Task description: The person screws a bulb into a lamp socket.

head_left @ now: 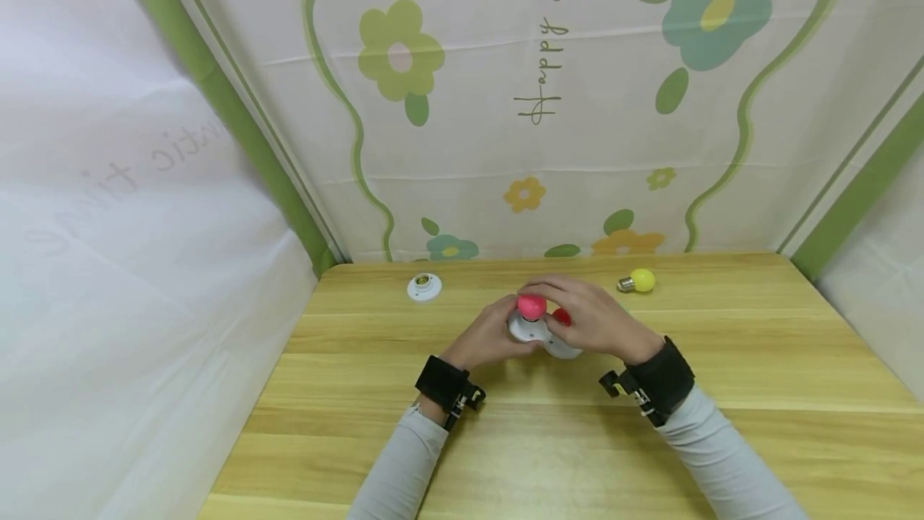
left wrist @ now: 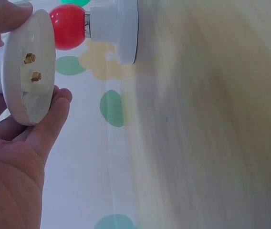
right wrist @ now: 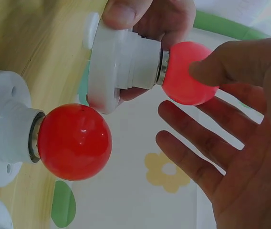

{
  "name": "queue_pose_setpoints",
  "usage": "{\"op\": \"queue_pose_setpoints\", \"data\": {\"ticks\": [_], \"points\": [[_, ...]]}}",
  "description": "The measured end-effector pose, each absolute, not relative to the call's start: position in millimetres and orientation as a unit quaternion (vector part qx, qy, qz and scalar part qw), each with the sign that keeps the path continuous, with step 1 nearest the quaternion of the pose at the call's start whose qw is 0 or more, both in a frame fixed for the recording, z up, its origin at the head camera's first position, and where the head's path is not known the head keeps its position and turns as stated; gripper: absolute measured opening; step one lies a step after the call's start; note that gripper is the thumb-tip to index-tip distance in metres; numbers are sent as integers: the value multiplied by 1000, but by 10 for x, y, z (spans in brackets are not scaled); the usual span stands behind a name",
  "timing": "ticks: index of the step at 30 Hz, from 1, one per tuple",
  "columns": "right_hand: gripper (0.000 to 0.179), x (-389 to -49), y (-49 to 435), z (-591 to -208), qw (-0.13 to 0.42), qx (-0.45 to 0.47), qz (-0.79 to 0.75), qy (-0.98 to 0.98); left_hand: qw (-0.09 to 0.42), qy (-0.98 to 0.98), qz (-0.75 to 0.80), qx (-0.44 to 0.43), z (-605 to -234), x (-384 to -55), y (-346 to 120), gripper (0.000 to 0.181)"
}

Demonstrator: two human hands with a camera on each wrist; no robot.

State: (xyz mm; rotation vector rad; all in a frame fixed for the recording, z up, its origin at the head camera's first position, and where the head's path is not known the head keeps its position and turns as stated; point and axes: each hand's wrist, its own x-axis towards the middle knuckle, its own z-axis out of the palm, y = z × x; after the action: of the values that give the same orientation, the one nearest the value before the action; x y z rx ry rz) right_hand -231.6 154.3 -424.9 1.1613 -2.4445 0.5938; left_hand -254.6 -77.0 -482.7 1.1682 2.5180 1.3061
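On my remote feeds, the left hand [head_left: 492, 335] gripped a white lamp socket [head_left: 525, 331] by its round base, clear of the bench [head_left: 534, 448]. The right hand [head_left: 592, 318] pinched the pink bulb [head_left: 532, 308] at that socket's mouth, its lower fingers spread. I noted a red bulb [right wrist: 75, 141] just beside, in a second socket [right wrist: 4, 131]. A yellow bulb [head_left: 642, 280] lay toward the back right; a bulbless socket [head_left: 423, 286] sat back left.

Wooden table [head_left: 541, 456] — flowered curtain [head_left: 462, 143] behind
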Motion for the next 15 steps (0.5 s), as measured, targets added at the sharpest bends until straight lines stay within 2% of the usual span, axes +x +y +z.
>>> {"op": "queue_pose_setpoints", "data": {"ticks": [15], "points": [[48, -2307, 1518, -4251, 217, 396, 207, -868, 28, 831, 408, 377, -4792, -2530, -782, 74]]}}
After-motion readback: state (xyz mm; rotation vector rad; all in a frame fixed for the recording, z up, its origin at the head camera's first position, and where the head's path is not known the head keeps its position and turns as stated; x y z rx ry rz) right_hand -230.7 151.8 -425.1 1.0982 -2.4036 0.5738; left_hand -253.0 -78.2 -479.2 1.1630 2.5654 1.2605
